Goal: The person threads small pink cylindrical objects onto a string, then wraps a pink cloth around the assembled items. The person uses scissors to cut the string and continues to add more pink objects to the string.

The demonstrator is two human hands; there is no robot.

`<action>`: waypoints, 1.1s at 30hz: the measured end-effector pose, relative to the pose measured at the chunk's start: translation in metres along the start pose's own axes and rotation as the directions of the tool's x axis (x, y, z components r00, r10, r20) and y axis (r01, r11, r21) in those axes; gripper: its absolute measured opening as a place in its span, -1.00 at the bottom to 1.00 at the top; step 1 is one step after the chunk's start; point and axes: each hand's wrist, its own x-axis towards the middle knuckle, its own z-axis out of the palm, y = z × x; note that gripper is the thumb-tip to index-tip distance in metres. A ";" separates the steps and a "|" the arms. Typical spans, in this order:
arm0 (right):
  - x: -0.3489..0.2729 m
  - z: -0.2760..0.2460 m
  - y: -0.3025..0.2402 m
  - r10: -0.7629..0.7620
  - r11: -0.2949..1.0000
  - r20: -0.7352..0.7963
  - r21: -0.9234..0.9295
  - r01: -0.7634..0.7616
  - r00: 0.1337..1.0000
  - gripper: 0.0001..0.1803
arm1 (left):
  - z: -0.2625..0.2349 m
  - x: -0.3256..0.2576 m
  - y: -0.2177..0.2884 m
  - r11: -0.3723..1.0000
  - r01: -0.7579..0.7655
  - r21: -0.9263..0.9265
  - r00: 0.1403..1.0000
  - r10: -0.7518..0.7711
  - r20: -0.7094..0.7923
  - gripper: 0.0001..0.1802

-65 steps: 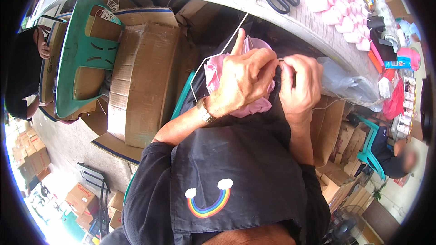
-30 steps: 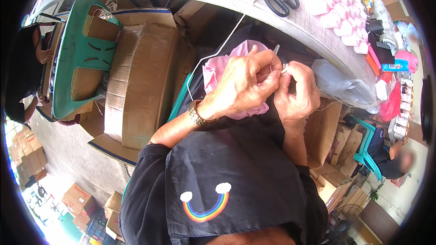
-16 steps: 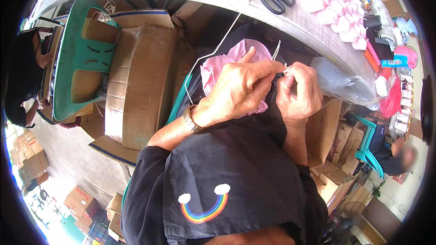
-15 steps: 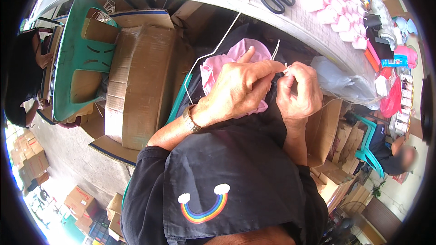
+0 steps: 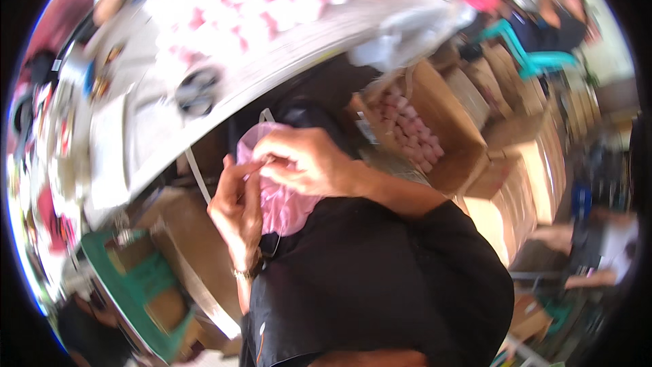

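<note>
My left hand, with a bracelet at its wrist, and my right hand meet over my lap. Both have thumb and fingers pinched together, tip to tip. A tiny pale bit shows between them, too small and blurred to name. Gathered pink cloth lies just under and behind the hands, partly hidden by them. A white cord runs down from the table edge and passes behind my left hand. A short pale strand stands up by the cloth's top.
On the table lie black-handled scissors and many pink pieces. A cardboard box at the right holds more pink pieces. Left stand a green chair and another box. Other people sit around the edges.
The view has swung to the right and is blurred, bringing the open box of pink pieces into sight. My hands stay pinched together by the pink cloth, with the right hand now over it.
</note>
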 end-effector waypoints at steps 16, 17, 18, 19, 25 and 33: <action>-0.026 -0.017 0.001 0.086 0.994 -0.011 0.063 -0.085 0.996 -0.83 | -0.009 0.000 0.001 0.942 -0.184 0.281 0.968 0.125 0.215 -0.89; -0.029 -0.027 0.000 0.072 0.996 -0.050 -0.052 -0.074 0.996 -0.86 | -0.013 0.001 -0.001 0.910 -0.285 0.300 0.941 0.207 0.267 -0.90; -0.033 -0.042 0.000 0.146 0.982 -0.096 -0.106 -0.156 0.985 -0.89 | -0.018 0.004 -0.004 0.879 -0.340 0.336 0.918 0.232 0.321 -0.90; -0.031 -0.062 0.005 0.056 0.972 -0.205 -0.214 -0.100 0.977 -0.87 | -0.024 0.003 -0.006 0.868 -0.334 0.367 0.922 0.219 0.319 -0.91; -0.101 -0.285 0.002 -0.350 0.281 -0.716 -0.695 -0.662 0.604 -0.85 | -0.055 0.000 -0.047 0.743 -0.344 0.574 0.938 0.241 0.251 -0.91; -0.308 -0.433 0.072 -0.096 -0.558 -0.925 -0.256 -0.790 0.367 -0.69 | -0.069 0.011 -0.095 0.558 -0.194 0.807 0.964 0.261 0.052 -0.95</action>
